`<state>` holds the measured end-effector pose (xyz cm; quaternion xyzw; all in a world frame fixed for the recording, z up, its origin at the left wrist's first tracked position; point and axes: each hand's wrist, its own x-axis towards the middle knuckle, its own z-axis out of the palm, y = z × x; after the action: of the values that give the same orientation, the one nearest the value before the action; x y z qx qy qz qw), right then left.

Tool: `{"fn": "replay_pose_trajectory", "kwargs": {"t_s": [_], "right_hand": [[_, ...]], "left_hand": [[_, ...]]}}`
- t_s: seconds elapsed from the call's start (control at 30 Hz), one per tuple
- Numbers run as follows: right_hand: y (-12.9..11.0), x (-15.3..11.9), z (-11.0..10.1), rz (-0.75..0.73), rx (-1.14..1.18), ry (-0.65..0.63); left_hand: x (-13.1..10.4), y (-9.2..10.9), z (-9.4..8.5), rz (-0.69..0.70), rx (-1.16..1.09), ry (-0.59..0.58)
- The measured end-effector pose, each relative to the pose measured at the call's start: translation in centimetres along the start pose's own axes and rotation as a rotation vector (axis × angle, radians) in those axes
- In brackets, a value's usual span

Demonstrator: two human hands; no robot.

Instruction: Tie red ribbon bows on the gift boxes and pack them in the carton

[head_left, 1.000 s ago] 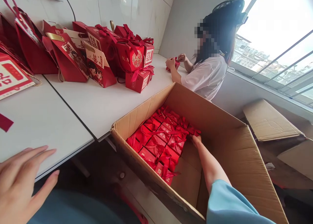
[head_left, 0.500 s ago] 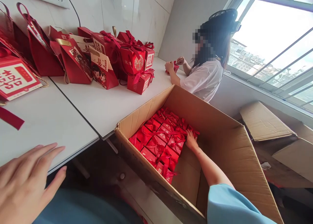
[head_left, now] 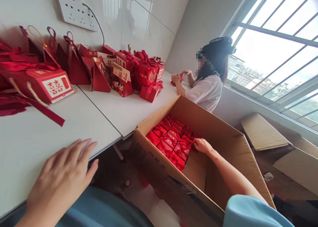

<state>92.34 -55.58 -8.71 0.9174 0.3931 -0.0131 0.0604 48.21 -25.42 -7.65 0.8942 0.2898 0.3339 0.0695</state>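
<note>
My left hand (head_left: 66,169) rests over the front edge of the white table (head_left: 95,127), palm down, with its fingers spread and nothing in them. My right hand (head_left: 203,146) reaches into a large open cardboard box (head_left: 211,116). Its fingers are curled together at a red ribbon (head_left: 192,140) on the outer side of the packed rows. Small red gift boxes (head_left: 171,139) tied with ribbon bows lie side by side in the left part of the cardboard box. Bare cardboard bottom shows beside them. My right fingertips are partly hidden.
Several red gift boxes and bags (head_left: 123,79) stand along the tiled wall, some with handles. A loose dark red ribbon (head_left: 51,114) lies on the table. A co-worker (head_left: 208,81) sits at the far end, handling a small red box. More cardboard (head_left: 263,132) stands under the barred window.
My view has shifted, so the table and boxes appear lower and further right. My right hand's fingers have gone from stretched out along the gift boxes to curled at the ribbon.
</note>
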Motion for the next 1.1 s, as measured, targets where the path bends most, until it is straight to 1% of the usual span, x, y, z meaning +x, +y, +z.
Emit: {"fn": "replay_pose_trajectory", "kwargs": {"t_s": [0.1, 0.13, 0.17, 0.2, 0.27, 0.3, 0.33, 0.37, 0.43, 0.47, 0.5, 0.57, 0.63, 0.7, 0.73, 0.77, 0.8, 0.9, 1.0, 1.1], "right_hand": [[-3.4, 1.8, -5.3, -0.098, 0.010, 0.215], [-4.9, 2.5, -7.1, -0.152, 0.030, 0.290], [-6.8, 3.1, -8.8, -0.221, 0.058, 0.357], [-9.0, 3.6, -10.4, -0.327, 0.094, 0.435], [-14.2, 4.4, -13.4, -0.779, 0.168, 0.723], [-17.2, 4.5, -14.7, -0.986, 0.191, 0.836], [-20.4, 4.3, -15.8, -1.131, 0.216, 0.910], [-23.7, 3.9, -16.8, -1.255, 0.247, 0.937], [-30.3, 2.6, -18.0, -1.468, 0.283, 0.910], [-33.4, 1.8, -18.2, -1.561, 0.275, 0.858], [-36.3, 1.0, -18.2, -1.660, 0.252, 0.812], [-41.5, -0.2, -17.4, -1.806, 0.203, 0.758], [-46.0, -1.0, -16.0, -1.871, 0.216, 0.720], [-49.6, -1.6, -14.5, -1.859, 0.307, 0.666], [-51.1, -1.9, -13.8, -1.841, 0.357, 0.624], [-52.4, -2.3, -13.1, -1.819, 0.403, 0.566], [-53.5, -2.7, -12.6, -1.799, 0.437, 0.495], [-55.6, -3.9, -11.3, -1.755, 0.464, 0.266], [-56.2, -4.7, -10.6, -1.671, 0.495, 0.117], [-56.3, -4.8, -10.1, -1.550, 0.563, 0.037]], "left_hand": [[0.7, 1.0, -1.4, 0.005, 0.061, -0.088], [0.8, 1.1, -1.9, -0.012, 0.046, -0.119], [0.9, 1.1, -2.5, -0.029, 0.013, -0.174], [0.9, 0.9, -3.2, -0.038, -0.042, -0.238], [0.9, 0.5, -5.3, -0.081, -0.163, -0.340], [0.8, 0.2, -6.5, -0.119, -0.193, -0.342], [0.7, -0.2, -7.8, -0.154, -0.204, -0.314], [0.6, -0.7, -9.1, -0.184, -0.202, -0.264], [0.2, -2.2, -11.5, -0.237, -0.161, -0.132], [-0.2, -3.3, -12.6, -0.265, -0.130, -0.070], [-0.7, -4.6, -13.6, -0.302, -0.094, -0.020], [-2.0, -7.9, -15.3, -0.407, -0.005, 0.045], [-3.9, -11.6, -16.9, -0.546, 0.105, 0.098], [-6.1, -15.0, -18.5, -0.695, 0.208, 0.180], [-7.3, -16.4, -19.3, -0.756, 0.258, 0.249], [-8.4, -17.7, -20.2, -0.813, 0.304, 0.321], [-9.4, -18.7, -21.0, -0.859, 0.342, 0.366], [-11.6, -21.0, -23.4, -0.964, 0.432, 0.466], [-12.6, -23.1, -25.5, -1.070, 0.499, 0.566], [-12.6, -25.6, -27.1, -1.215, 0.542, 0.685]]}}
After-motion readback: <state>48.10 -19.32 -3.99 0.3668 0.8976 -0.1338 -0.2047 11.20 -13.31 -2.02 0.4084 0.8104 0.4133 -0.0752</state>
